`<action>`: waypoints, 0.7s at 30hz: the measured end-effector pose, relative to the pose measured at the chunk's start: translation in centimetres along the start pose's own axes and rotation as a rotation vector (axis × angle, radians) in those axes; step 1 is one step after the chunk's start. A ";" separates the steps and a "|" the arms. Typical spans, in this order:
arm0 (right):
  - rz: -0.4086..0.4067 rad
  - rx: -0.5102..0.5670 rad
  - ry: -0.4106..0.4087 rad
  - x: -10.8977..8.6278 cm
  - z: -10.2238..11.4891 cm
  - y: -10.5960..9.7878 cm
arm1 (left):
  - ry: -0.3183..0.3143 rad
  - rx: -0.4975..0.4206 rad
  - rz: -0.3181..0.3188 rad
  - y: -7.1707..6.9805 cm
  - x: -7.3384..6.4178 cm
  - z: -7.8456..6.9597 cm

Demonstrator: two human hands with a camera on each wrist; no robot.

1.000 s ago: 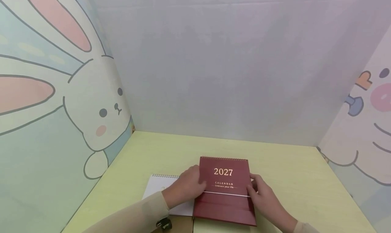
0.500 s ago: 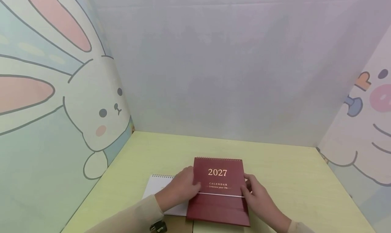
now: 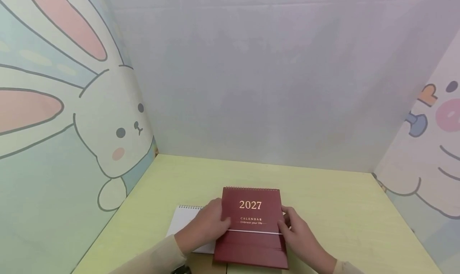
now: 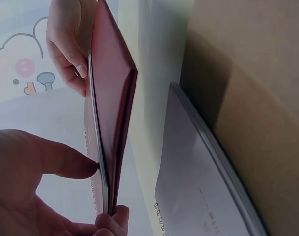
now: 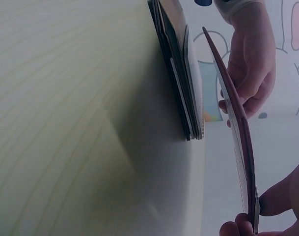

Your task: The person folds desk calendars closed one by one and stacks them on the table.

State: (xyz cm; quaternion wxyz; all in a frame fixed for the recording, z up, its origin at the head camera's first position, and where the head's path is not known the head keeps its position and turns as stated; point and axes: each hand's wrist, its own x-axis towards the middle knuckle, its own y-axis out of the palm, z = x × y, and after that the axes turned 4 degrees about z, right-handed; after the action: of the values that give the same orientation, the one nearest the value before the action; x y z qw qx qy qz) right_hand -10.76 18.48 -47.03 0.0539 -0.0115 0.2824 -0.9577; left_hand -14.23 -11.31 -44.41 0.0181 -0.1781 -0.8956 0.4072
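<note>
A dark red 2027 desk calendar (image 3: 250,250) with a spiral along its top edge is held in the air, cover toward me. My left hand (image 3: 203,225) pinches its left side, thumb on the front and fingers behind. On the opposite side, my right hand (image 3: 301,235) grips the edge the same way. Below and to the left lies a white spiral calendar (image 3: 181,221), partly covered by my left hand and the red calendar. The left wrist view shows the red calendar (image 4: 112,73) tilted above the white one (image 4: 188,157), with a gap between.
Under the white calendar is a flat stack (image 5: 171,64) with brown and dark layers; its brown surface (image 3: 206,264) shows at the front. The pale yellow table (image 3: 334,202) extends to a grey back wall (image 3: 266,86). Cartoon-printed side walls (image 3: 108,146) flank it.
Both hands have carried the red calendar leftward and slightly toward me, so it covers more of the white calendar and the brown surface. Their hold on it stays the same.
</note>
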 end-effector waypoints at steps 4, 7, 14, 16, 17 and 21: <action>0.006 0.018 -0.011 -0.1 0.2 0.3 | -0.015 -0.018 -0.009 -0.1 -0.3 0.2; 0.010 0.040 -0.008 -0.1 0.3 0.6 | -0.030 -0.030 -0.011 -0.2 -0.5 0.4; 0.060 0.054 -0.051 -0.1 0.4 1.3 | -0.049 -0.019 -0.040 -0.7 -1.1 0.8; 0.071 0.057 -0.067 0.0 0.4 1.5 | -0.055 -0.019 -0.049 -1.0 -1.2 0.8; 0.075 0.059 -0.070 0.0 0.5 1.6 | -0.057 -0.022 -0.051 -1.1 -1.3 0.8; 0.089 0.067 -0.074 0.1 0.7 2.0 | -0.081 -0.029 -0.053 -1.4 -1.6 1.2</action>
State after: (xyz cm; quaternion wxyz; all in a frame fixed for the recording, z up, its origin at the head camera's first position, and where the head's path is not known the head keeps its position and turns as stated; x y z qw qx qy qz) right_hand -10.63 16.38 -47.55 0.1071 -0.0323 0.2484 -0.9622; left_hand -13.36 -13.55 -44.00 -0.0100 -0.1379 -0.9058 0.4005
